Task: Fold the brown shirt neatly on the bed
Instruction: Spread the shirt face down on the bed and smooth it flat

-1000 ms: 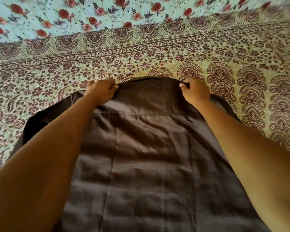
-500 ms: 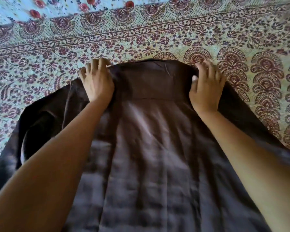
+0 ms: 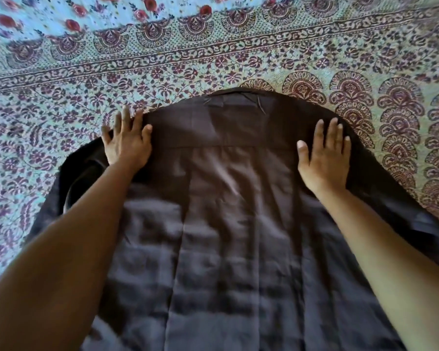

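Note:
The brown shirt (image 3: 226, 224) lies spread back-side up on the bed (image 3: 213, 64), collar at the far end and its body running toward me. My left hand (image 3: 127, 143) rests flat on the left shoulder with fingers straight and spread. On the right shoulder my right hand (image 3: 325, 158) lies flat in the same way. Both forearms cover the shirt's sides. The left sleeve bunches dark beside my left arm; the right sleeve trails off toward the lower right.
A patterned bedsheet with maroon floral and fan motifs covers the bed around the shirt. A light blue section with red flowers (image 3: 74, 11) runs along the far edge.
Both hands let go of the collar area they gripped a second ago, opened, and slid outward onto the shoulders. The shirt now lies flatter.

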{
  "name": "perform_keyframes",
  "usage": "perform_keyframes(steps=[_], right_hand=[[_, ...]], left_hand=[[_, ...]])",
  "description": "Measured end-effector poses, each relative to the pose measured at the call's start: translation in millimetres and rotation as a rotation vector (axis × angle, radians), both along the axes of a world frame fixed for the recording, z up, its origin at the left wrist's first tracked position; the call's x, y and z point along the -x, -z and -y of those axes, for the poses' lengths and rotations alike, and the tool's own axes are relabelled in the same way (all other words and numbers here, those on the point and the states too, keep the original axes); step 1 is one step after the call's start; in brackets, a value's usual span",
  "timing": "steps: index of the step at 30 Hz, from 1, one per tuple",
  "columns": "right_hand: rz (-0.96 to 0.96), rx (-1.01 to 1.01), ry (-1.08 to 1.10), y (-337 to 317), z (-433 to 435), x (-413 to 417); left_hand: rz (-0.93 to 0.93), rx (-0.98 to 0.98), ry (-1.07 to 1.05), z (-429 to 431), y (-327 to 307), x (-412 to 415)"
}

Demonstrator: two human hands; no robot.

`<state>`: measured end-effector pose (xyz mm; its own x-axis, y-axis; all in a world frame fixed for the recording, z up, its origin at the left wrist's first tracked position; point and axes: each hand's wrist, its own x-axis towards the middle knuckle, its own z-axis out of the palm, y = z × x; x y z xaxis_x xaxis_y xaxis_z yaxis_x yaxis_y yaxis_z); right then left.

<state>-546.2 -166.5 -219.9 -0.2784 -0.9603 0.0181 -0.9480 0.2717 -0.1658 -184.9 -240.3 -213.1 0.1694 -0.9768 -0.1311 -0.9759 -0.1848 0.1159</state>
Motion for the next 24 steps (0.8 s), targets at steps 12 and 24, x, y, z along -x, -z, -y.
perform_keyframes(steps=[12,24], right_hand=[[-0.046,-0.065,-0.2,14.7,-103.5,-20.4],[0.02,-0.128,-0.364,-5.4,-180.2,-66.8]], left_hand=[[-0.016,-0.012,0.353,-115.6,12.2,25.2],[-0.025,0.023,0.427,-203.6,0.3,58.0]])
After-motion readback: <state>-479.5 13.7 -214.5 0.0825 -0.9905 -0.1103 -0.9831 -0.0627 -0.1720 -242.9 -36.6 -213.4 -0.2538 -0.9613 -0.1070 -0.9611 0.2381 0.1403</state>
